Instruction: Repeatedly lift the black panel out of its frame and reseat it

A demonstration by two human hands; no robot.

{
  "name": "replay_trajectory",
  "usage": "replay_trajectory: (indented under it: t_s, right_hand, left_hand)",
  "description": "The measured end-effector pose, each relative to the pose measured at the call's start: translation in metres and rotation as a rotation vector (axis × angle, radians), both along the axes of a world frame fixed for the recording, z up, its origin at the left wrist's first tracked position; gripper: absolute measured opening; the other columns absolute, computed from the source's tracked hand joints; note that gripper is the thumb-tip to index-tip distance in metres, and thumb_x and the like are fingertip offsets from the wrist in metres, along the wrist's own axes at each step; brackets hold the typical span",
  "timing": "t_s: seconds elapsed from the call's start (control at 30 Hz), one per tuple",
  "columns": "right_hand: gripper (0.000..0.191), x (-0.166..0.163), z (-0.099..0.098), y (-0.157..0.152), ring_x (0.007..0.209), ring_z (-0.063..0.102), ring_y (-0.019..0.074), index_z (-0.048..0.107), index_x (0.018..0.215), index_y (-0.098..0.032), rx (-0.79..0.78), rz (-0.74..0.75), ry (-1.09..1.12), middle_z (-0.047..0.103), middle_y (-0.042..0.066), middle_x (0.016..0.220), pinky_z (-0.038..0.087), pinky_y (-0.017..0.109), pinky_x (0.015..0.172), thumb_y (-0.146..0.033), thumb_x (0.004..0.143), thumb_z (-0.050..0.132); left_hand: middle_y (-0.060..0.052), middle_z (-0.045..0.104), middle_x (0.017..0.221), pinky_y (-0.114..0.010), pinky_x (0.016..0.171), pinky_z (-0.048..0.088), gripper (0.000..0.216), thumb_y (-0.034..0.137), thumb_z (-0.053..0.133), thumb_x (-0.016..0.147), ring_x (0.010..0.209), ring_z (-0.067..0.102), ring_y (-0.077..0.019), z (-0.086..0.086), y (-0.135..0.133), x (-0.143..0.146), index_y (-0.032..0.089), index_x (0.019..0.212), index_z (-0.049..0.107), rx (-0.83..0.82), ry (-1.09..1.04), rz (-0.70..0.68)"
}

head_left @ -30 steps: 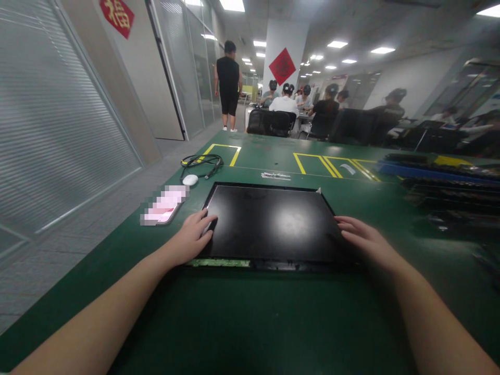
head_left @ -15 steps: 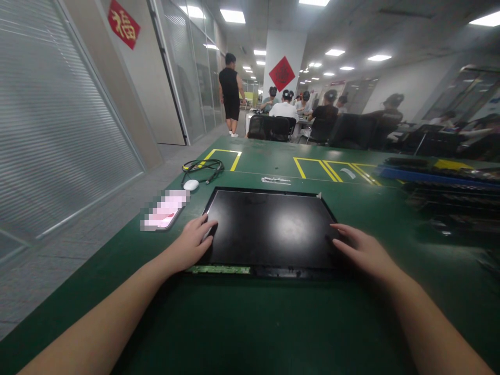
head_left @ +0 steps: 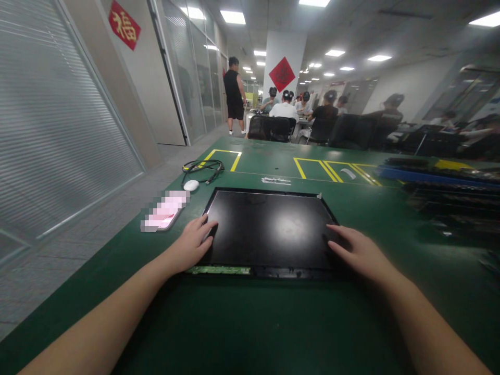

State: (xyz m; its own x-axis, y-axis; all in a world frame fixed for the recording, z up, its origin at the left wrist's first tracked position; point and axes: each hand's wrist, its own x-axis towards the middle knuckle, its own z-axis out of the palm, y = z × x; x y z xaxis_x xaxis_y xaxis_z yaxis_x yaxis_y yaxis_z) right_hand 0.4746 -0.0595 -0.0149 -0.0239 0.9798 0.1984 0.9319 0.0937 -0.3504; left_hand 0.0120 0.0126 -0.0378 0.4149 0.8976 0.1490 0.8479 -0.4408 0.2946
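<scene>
A black display panel [head_left: 265, 229] lies flat on the green table, its front edge facing me. Along that near edge runs a narrow green circuit board strip [head_left: 222, 270]. My left hand [head_left: 192, 240] rests on the panel's left edge, fingers stretched and apart, thumb and fingertips over the screen. At the opposite side, my right hand [head_left: 357, 249] reaches over the right edge with fingers extended; its fingertips are at the screen, and I cannot tell how firmly they touch. Some fingers of both hands are hidden at the panel's sides.
Left of the panel are a phone [head_left: 166, 211], a white mouse-like object [head_left: 191, 185] and a coiled black cable [head_left: 203, 169]. Stacked dark panels [head_left: 449, 192] sit at the right. Yellow tape [head_left: 328, 171] marks the far table. People sit beyond; one person [head_left: 234, 94] stands.
My right hand has shifted slightly left over the panel's edge. My left hand and the panel stay in place. The standing person in the background has moved a little to the right.
</scene>
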Motion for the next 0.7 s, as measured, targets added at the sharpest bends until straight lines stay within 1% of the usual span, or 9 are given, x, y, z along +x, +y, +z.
replay_trajectory:
  t_s: [0.17, 0.37, 0.57, 0.63, 0.7]
  right_hand:
    - [0.057, -0.0032, 0.0018, -0.0009, 0.134, 0.052, 0.0344, 0.062, 0.136, -0.025, -0.058, -0.002, -0.05, 0.064, 0.01, 0.137, 0.043, 0.056, 0.109, -0.053, 0.088, 0.051]
    - [0.057, -0.0074, 0.004, -0.0008, 0.135, 0.05, 0.0347, 0.063, 0.136, -0.022, -0.092, -0.009, -0.101, 0.064, 0.012, 0.136, 0.043, 0.056, 0.109, -0.052, 0.089, 0.05]
    - [0.05, -0.0059, 0.0016, 0.0, 0.133, 0.053, 0.0344, 0.068, 0.129, -0.025, -0.06, -0.029, -0.083, 0.067, 0.011, 0.132, 0.045, 0.056, 0.107, -0.049, 0.089, 0.051]
    - [0.048, -0.0034, 0.0017, 0.0004, 0.13, 0.056, 0.034, 0.069, 0.126, -0.026, -0.031, -0.02, -0.052, 0.069, 0.009, 0.13, 0.046, 0.055, 0.106, -0.049, 0.088, 0.052]
    - [0.045, -0.0002, 0.0032, 0.0009, 0.124, 0.061, 0.0334, 0.071, 0.122, -0.026, 0.002, -0.02, -0.024, 0.071, 0.009, 0.126, 0.048, 0.053, 0.104, -0.048, 0.087, 0.052]
  left_hand:
    - [-0.019, 0.047, 0.153, -0.057, 0.113, 0.035, 0.051, 0.034, 0.039, 0.095, 0.141, 0.04, -0.0379, 0.0003, -0.0007, 0.0004, 0.015, 0.139, 0.056, -0.006, -0.001, 0.0]
    - [-0.023, 0.044, 0.154, -0.058, 0.113, 0.034, 0.053, 0.035, 0.037, 0.096, 0.143, 0.038, -0.0387, 0.0016, -0.0015, 0.0021, 0.011, 0.141, 0.055, -0.027, 0.014, 0.007]
    - [-0.022, 0.045, 0.153, -0.057, 0.113, 0.035, 0.052, 0.034, 0.039, 0.095, 0.142, 0.04, -0.0388, 0.0016, -0.0013, 0.0012, 0.012, 0.14, 0.055, -0.016, 0.009, 0.011]
    - [-0.021, 0.046, 0.153, -0.057, 0.112, 0.036, 0.051, 0.034, 0.039, 0.096, 0.142, 0.04, -0.0384, 0.0013, -0.0013, 0.0013, 0.014, 0.14, 0.055, -0.012, 0.003, 0.006]
    - [-0.022, 0.045, 0.153, -0.058, 0.112, 0.036, 0.051, 0.033, 0.039, 0.096, 0.142, 0.04, -0.0384, 0.0009, -0.0014, 0.0015, 0.013, 0.14, 0.055, 0.001, -0.003, 0.003]
